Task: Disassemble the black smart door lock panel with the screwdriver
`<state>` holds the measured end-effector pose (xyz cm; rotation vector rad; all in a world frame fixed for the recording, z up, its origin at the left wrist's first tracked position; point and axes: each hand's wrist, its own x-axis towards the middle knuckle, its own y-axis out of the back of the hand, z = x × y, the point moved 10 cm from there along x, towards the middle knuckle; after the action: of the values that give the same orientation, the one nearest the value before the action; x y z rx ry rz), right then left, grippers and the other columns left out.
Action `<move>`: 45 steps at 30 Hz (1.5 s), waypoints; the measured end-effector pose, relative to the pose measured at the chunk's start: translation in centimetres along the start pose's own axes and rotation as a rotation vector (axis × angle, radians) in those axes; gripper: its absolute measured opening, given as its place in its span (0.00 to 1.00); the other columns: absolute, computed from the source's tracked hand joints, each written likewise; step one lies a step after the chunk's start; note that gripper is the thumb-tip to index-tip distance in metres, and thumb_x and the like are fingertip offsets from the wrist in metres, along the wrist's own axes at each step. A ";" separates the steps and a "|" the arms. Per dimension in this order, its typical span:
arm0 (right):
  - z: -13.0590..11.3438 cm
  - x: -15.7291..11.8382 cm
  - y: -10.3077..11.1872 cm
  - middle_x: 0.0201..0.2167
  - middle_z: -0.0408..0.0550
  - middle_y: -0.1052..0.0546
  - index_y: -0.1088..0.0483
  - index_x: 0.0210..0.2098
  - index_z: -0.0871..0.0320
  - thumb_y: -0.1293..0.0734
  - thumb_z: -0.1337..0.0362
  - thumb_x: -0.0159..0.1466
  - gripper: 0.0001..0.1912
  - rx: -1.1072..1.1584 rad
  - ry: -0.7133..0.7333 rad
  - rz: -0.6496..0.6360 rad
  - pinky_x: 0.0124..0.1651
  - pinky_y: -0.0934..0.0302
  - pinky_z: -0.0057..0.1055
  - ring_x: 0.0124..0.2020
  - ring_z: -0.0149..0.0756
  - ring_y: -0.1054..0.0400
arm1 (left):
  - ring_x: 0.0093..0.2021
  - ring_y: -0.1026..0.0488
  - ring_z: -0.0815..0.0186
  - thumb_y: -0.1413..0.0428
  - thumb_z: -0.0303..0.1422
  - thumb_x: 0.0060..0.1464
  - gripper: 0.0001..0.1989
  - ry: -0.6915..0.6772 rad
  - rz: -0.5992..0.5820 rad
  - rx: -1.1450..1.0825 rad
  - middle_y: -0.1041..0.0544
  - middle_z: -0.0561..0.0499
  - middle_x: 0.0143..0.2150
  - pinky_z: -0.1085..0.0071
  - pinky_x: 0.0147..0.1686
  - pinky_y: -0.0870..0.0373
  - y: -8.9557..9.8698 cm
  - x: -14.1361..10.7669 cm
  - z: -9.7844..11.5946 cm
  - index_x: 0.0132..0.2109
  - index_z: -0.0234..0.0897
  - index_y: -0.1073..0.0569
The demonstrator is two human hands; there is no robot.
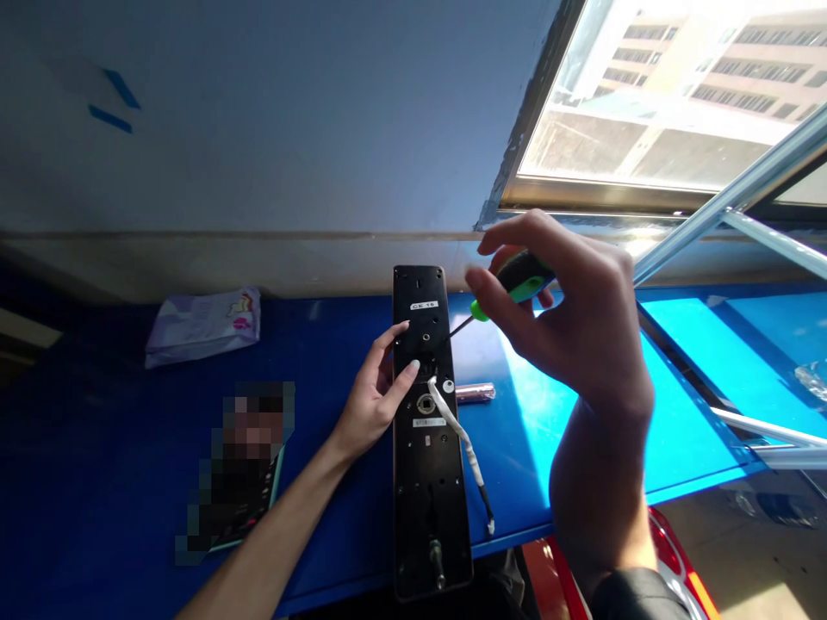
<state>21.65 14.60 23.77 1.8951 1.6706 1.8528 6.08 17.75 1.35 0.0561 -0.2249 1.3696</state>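
A long black door lock panel point(419, 508) lies lengthwise before me, its near end past the table's front edge. My left hand point(378, 392) grips its left side, thumb on the face and a fingertip near the "CE 16" label point(424, 306). A white-wrapped cable point(460, 430) comes out of the panel's middle and hangs to the right. My right hand point(568, 301) is closed around a green and black screwdriver point(513, 284). The screwdriver's thin shaft slants down to the panel's right edge; whether its tip touches cannot be seen. A metal spindle point(438, 564) sits near the panel's near end.
The blue table point(323, 517) holds a pale purple packet point(203, 327) and a partly blurred phone point(242, 482) on the left. A shiny pinkish cylinder point(476, 393) lies just right of the panel. Metal frame bars point(730, 207) stand at right, near a sunlit window point(659, 103).
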 end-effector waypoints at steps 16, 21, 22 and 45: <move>0.4 0.0 0.1 0.29 0.41 0.22 0.25 0.40 0.48 0.29 0.56 0.70 0.05 -0.009 -0.012 0.009 0.35 0.31 0.38 0.27 0.36 0.29 | 0.67 0.27 0.53 0.41 0.42 0.67 0.29 0.032 0.025 0.053 0.29 0.45 0.69 0.57 0.64 0.25 0.2 -0.1 -0.1 0.70 0.47 0.36; 0.5 -0.1 -0.4 0.44 0.41 0.19 0.26 0.53 0.43 0.38 0.67 0.72 0.15 0.045 -0.039 -0.090 0.46 0.24 0.38 0.39 0.38 0.22 | 0.68 0.29 0.53 0.40 0.42 0.67 0.28 0.027 0.040 0.068 0.28 0.46 0.69 0.58 0.66 0.28 0.5 -0.1 -0.4 0.70 0.48 0.35; 0.5 -0.1 -0.5 0.48 0.41 0.19 0.28 0.57 0.42 0.38 0.69 0.71 0.20 0.060 -0.041 -0.117 0.49 0.24 0.39 0.42 0.39 0.22 | 0.68 0.29 0.54 0.40 0.42 0.67 0.28 0.022 0.044 0.084 0.28 0.46 0.69 0.57 0.67 0.29 0.6 -0.1 -0.4 0.70 0.48 0.35; 0.0 0.8 -1.0 0.38 0.42 0.17 0.24 0.47 0.44 0.33 0.58 0.71 0.07 -0.053 -0.162 -0.075 0.46 0.24 0.45 0.38 0.45 0.23 | 0.70 0.31 0.53 0.42 0.42 0.68 0.26 -0.040 0.033 0.187 0.30 0.45 0.70 0.55 0.70 0.33 0.5 0.1 0.2 0.69 0.45 0.35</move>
<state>20.76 15.57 23.69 1.8789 1.6023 1.6510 5.61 17.92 1.56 0.2365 -0.1309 1.4206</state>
